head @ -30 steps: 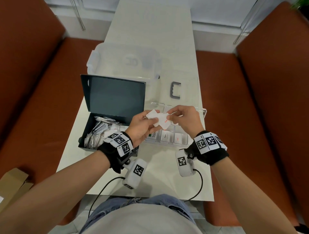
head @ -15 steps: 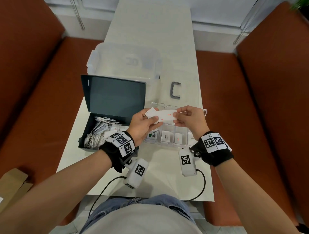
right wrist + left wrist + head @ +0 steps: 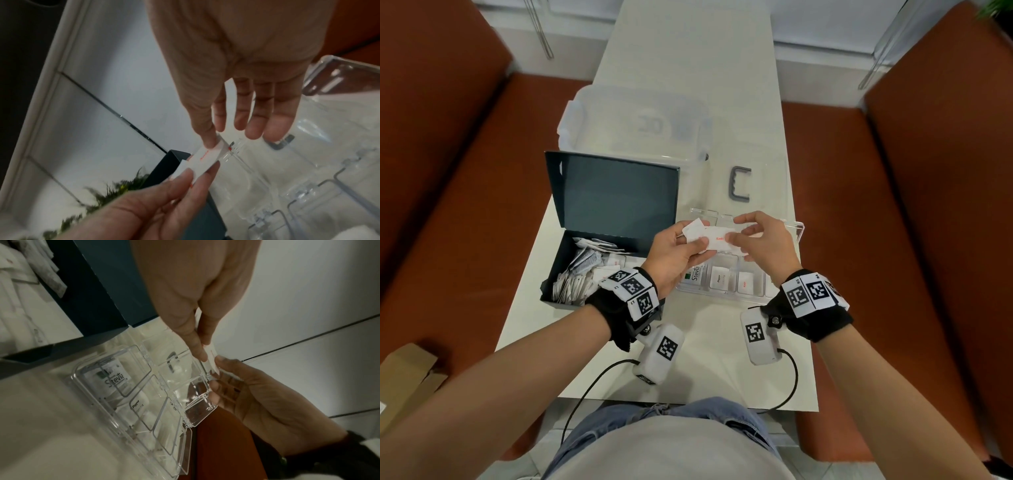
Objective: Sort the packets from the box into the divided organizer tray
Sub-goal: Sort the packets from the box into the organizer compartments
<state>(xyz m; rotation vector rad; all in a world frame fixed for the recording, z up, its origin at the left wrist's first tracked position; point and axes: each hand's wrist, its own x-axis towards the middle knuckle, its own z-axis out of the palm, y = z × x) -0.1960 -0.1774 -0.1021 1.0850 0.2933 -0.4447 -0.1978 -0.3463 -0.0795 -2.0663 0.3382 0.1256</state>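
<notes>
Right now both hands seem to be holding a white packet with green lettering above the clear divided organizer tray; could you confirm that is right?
Nearly: the lettering is red, not green, as the head view shows. The left hand and right hand do hold the white packet above the clear divided organizer tray.

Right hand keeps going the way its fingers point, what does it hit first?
Likely the left hand: the right hand points leftward at it, both pinching the same salt packet. Depth beyond is unclear.

white packets held over clear tray, dark box open w/ packets
</notes>
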